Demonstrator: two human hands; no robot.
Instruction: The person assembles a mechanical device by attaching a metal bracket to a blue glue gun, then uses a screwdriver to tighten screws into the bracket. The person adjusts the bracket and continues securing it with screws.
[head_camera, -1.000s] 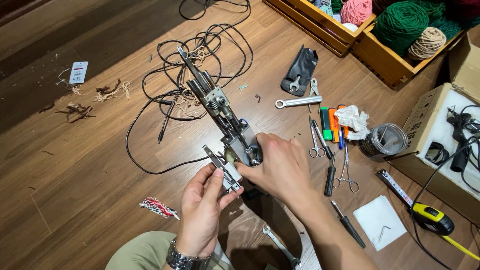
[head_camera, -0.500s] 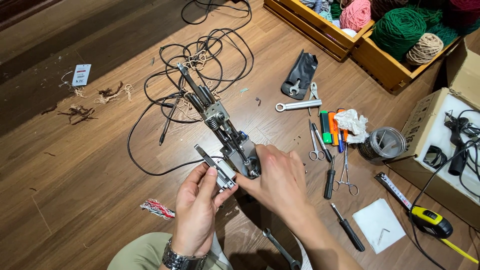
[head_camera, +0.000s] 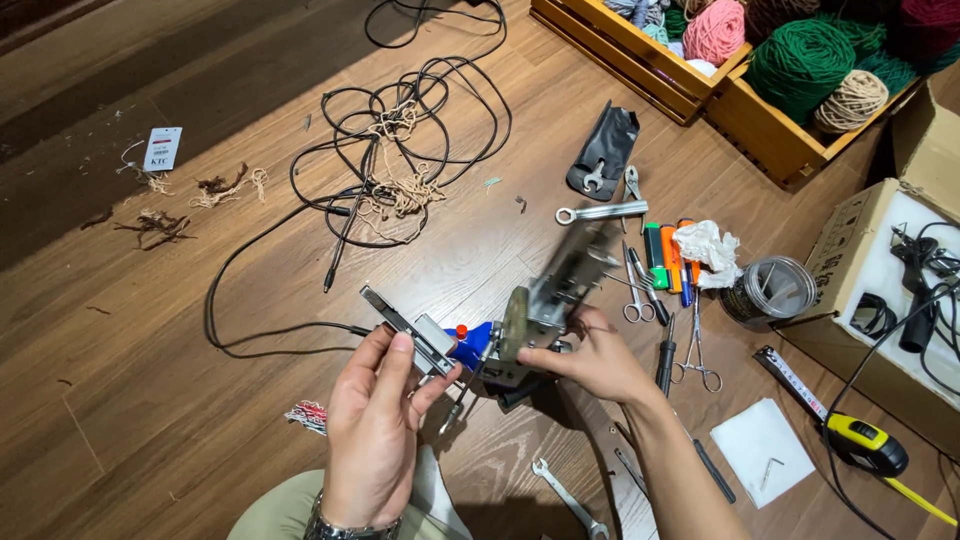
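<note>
Wooden floor strewn with tools underfoot; left hand (head_camera: 375, 430) pinched around a slim metal bar (head_camera: 405, 325), right hand (head_camera: 597, 358) clamped on the metal machine body (head_camera: 545, 300) with its round wheel (head_camera: 514, 322), tilted just beside the left. Looks mid-job: bar apparently apart from the body, not yet seated. Beyond the right hand, scissors (head_camera: 633, 290), markers (head_camera: 665, 255), tape measure (head_camera: 865, 445); above the left, coiled black cable (head_camera: 400, 140).

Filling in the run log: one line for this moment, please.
left hand: holds flat metal bar | right hand: grips metal tool body | black cable: on floor
</note>
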